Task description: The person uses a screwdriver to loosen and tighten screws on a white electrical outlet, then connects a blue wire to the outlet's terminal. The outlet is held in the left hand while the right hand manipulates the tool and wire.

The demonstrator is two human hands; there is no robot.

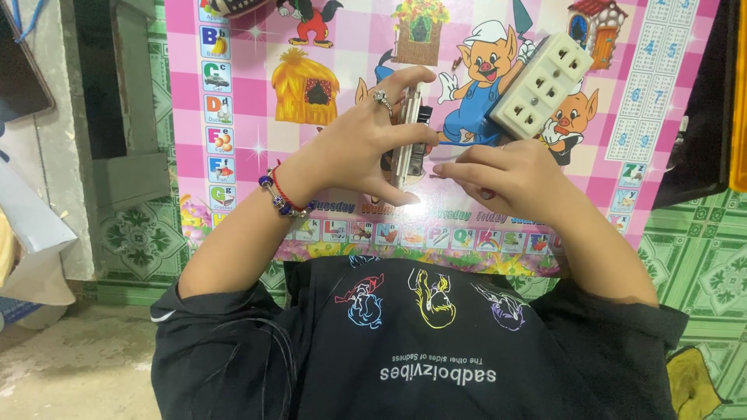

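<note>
Head view, single frame. Item: narrow white socket-strip part (pixel 408 140), with dark and metallic fittings along one edge, held above a pink checked alphabet play mat (pixel 233 78). Position: clasped in the left hand (pixel 362 152), thumb and fingers spread and closed around it from the left side; a ring (pixel 383 99) sits on one finger, a beaded bracelet with red cord (pixel 282 198) at the wrist. Long axis: runs nearly straight up and down the frame, upper end by the raised fingertips, lower end near the thumb. Right hand (pixel 506 175): fingers curled, fingertips brought in just beside the lower part of the strip; whether they touch it, or pinch some small object, cannot be told. Adjacent: white multi-outlet socket cover (pixel 542 85), lying on the mat above the right hand, long axis slanting up to the right, holed face upward. Obscured: most of the strip's faces behind the left fingers; its lower end lost in glare on the mat. Foreground: black printed shirt (pixel 420 342). Surround: green patterned floor tiles (pixel 700 257).
</note>
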